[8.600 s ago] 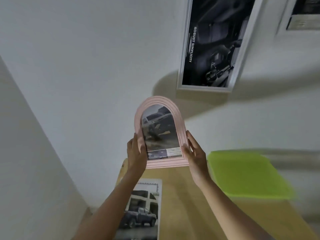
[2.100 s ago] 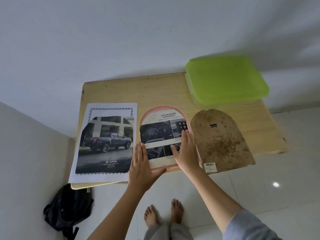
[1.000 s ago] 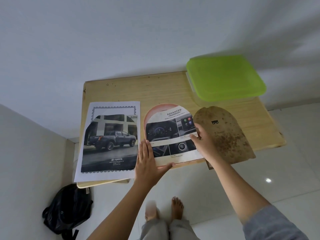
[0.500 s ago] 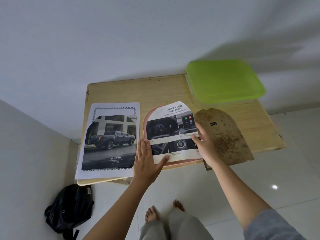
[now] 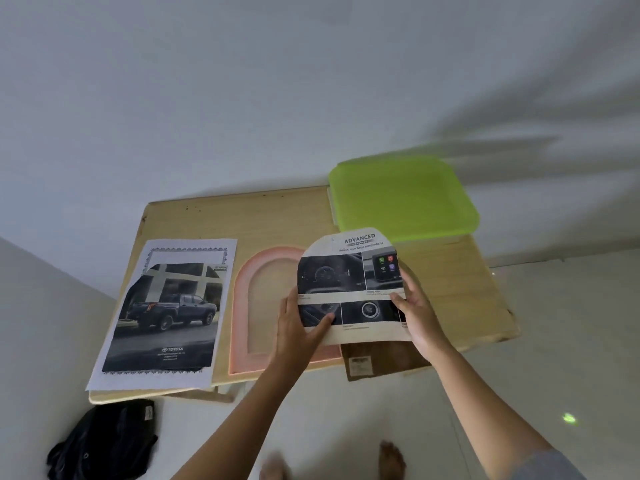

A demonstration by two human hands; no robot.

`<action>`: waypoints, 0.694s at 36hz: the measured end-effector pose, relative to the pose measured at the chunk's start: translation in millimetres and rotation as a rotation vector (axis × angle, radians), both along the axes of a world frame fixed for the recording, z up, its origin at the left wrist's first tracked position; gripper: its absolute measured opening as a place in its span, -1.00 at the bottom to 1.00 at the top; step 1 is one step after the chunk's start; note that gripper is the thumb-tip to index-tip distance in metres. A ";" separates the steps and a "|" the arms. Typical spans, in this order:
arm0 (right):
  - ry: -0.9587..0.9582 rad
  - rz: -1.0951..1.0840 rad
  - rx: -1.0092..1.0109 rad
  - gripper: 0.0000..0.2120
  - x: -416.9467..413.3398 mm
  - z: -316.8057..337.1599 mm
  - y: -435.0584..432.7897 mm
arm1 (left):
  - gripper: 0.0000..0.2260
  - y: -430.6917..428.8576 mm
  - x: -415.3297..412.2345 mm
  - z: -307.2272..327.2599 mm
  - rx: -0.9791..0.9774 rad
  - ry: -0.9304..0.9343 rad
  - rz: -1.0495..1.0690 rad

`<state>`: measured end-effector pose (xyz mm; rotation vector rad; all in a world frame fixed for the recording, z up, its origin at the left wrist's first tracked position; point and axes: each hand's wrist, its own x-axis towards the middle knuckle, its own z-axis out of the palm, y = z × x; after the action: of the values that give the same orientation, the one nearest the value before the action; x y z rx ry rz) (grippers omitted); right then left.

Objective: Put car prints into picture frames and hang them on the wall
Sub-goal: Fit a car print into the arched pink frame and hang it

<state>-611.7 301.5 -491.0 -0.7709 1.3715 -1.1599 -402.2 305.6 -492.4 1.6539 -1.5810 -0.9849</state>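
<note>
Left hand [image 5: 298,329] and right hand [image 5: 419,317] fingers pinch the arched print [image 5: 349,282], seemingly above the pink frame [image 5: 247,306].

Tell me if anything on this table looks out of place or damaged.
The brown backing board sticks out past the near edge of the table, partly hidden under the arch-cut print that the left hand and right hand hold. It might slip off. Nothing else stands out.
</note>
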 end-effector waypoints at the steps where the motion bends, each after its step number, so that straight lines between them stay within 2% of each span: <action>1: 0.015 0.006 0.002 -0.52 -17.2 -0.2 2.8 | -0.35 2.0 -16.7 -1.9 0.012 0.017 0.001; 7: 0.186 -0.008 0.101 -0.53 -124.8 -17.9 20.5 | -0.22 20.3 -118.1 -23.9 0.159 -0.008 -0.041; 11: 0.531 0.012 0.101 -0.56 -174.6 -20.8 22.6 | -0.18 23.6 -168.7 -39.5 0.259 -0.069 -0.112; 14: 0.696 0.038 0.093 -0.58 -199.4 -24.7 19.2 | -0.19 22.0 -190.8 -46.3 0.304 -0.104 -0.178; 20: 0.879 0.127 0.105 -0.56 -225.2 -34.1 12.5 | -0.26 15.1 -210.1 -46.6 0.174 -0.336 -0.244; 25: 1.046 0.190 0.150 -0.57 -232.1 -42.6 10.3 | -0.38 15.6 -209.7 -44.3 0.088 -0.459 -0.267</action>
<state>-843.8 311.8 -533.6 -1.4607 2.1250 -0.4541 -611.9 321.2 -536.7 1.8558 -2.1322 -0.8497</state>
